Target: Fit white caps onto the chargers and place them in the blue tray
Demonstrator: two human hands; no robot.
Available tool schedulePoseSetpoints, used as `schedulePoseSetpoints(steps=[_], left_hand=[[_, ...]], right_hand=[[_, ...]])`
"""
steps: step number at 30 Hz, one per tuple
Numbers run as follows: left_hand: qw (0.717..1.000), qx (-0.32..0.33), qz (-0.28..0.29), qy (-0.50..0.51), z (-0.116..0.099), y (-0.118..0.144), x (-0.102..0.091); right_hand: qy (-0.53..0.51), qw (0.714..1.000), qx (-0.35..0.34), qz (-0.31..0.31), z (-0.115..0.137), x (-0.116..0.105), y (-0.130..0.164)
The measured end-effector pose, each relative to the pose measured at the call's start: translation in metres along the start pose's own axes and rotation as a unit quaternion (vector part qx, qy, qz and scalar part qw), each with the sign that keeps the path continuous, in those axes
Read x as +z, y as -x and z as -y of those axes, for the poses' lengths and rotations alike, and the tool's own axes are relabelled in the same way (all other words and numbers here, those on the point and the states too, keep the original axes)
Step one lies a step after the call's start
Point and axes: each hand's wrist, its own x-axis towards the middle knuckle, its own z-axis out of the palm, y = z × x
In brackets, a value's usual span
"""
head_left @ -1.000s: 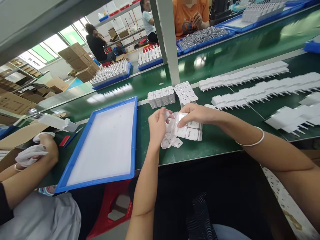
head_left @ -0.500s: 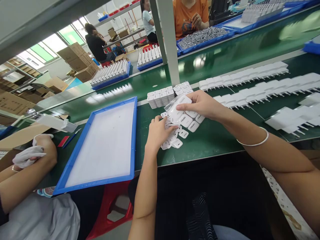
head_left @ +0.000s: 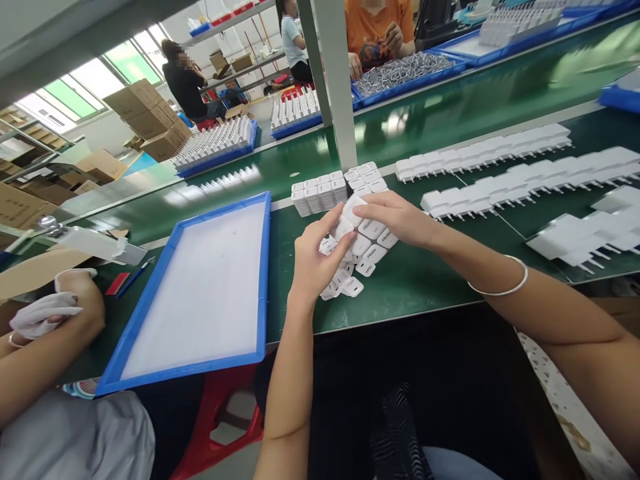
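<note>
- Here's the head view, and both hands are working close together above the green worktop (head_left: 400, 293), a little in from its near edge.
- The left hand (head_left: 317, 253) has thumb and fingers closed about a white piece (head_left: 354, 212), gripping it from the left.
- The right hand (head_left: 400, 217) is on it too, thumb pressed to the face: a two-handed grip, with that piece held between the hands.
- Right below it sits a block of printed white cards (head_left: 373, 254), partly covered by the fingers.
- Loose white tags (head_left: 351, 287) spill in a jumble toward the worktop's near edge, beside the left wrist.
- Beyond the hands, two groups of stacked cards (head_left: 320, 195) stand by the strip along the far edge, near the foot of the post (head_left: 340, 100).
- Over on the left, a blue-rimmed tray (head_left: 266, 267) juts past the near edge, its white bottom showing.
- Out right, white plugs (head_left: 490, 153) run in slanting rows, prongs facing the near edge.
</note>
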Motion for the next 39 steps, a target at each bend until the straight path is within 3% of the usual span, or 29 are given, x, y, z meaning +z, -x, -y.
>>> schedulePoseSetpoints(steps=[8,18,25,30,39], left_hand=[[0.999,-0.012,-0.020,0.032,0.0005,0.0033,0.0035],[0.981,-0.139,-0.089,0.101,-0.0053,0.0042,0.0089],[0.999,-0.047,-0.015,0.001,-0.0048,0.0046,0.0079],[1.000,-0.020,0.018,-0.003,-0.0054,0.0055,0.0060],[0.997,0.020,-0.013,-0.072,-0.0026,0.0057,0.0058]], right_hand=[[-0.001,1.000,0.002,-0.005,0.0042,0.0032,-0.0001],[0.030,0.999,0.008,0.011,0.0002,0.0039,0.0011],[0.058,0.998,0.005,-0.005,0.0031,0.0033,0.0019],[0.090,0.996,-0.014,-0.017,0.0023,0.0027,0.0006],[0.081,0.996,-0.040,0.005,0.0005,0.0007,0.0011]])
